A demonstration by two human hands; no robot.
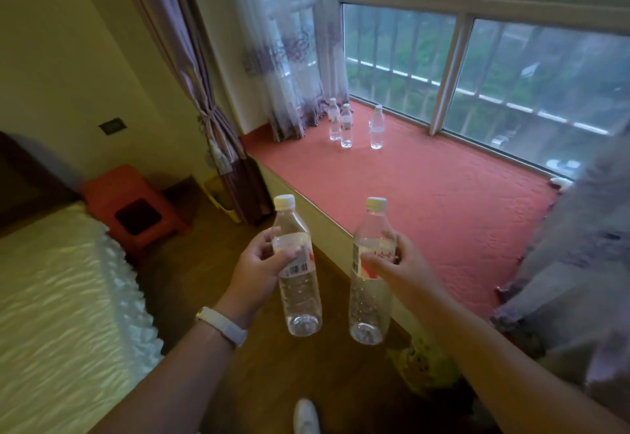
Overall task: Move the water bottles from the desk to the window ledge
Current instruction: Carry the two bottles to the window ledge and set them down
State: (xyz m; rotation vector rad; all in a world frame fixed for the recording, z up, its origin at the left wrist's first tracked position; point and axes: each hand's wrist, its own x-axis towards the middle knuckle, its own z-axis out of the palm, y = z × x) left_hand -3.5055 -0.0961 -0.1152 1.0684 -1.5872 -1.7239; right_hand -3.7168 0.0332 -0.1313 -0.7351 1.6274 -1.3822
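Note:
My left hand grips a clear water bottle with a white cap around its label, holding it upright over the wooden floor. My right hand holds a second clear water bottle the same way, just at the near edge of the window ledge, which has a red quilted cover. Three more clear bottles stand upright at the ledge's far left end: one by the curtain, one just in front of it, and one to their right.
A bed with a cream cover fills the left. An orange plastic stool stands by the wall, a tied purple curtain hangs at the ledge's left end, and another curtain drapes over its right end. Barred windows back the ledge.

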